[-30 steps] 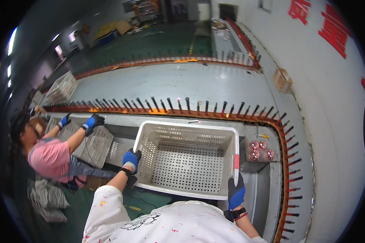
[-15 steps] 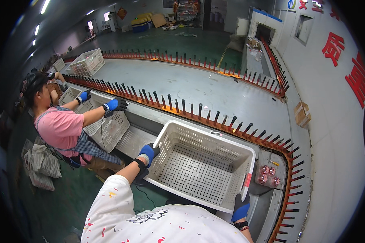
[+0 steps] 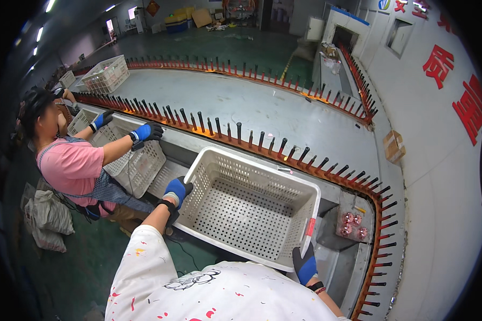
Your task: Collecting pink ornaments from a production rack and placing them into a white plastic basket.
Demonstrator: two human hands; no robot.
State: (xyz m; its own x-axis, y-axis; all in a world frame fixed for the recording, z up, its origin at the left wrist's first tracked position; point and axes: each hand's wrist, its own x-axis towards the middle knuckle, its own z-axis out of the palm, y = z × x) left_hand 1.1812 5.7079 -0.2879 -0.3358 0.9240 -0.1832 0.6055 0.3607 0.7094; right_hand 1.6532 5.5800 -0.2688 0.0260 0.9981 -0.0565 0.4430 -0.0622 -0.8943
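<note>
A large off-white plastic crate [image 3: 241, 258] with perforated sides and floor is between my hands, its bare floor showing. My left hand [image 3: 178, 191], in a blue and black glove, is closed over the rim at the crate's left end. At the near right corner, beside a red label [image 3: 310, 227], my right hand [image 3: 305, 265] in a matching glove grips the rim; its fingers are partly hidden behind the crate wall. Along the crate's far side runs a conveyor line [image 3: 262, 148] with upright dark spindles.
Shiny pink round pieces [image 3: 353, 226] in a clear tray sit on the ledge right of the crate. At the left, a person in a pink shirt [image 3: 72, 166] reaches over another white crate [image 3: 128, 171]. White sacks [image 3: 51, 214] lie on the floor. A cardboard box [image 3: 394, 146] stands by the wall.
The crate has shifted a little left along the ledge with both my hands on it, widening the gap to the pink pieces. The whole view has also shifted slightly.
</note>
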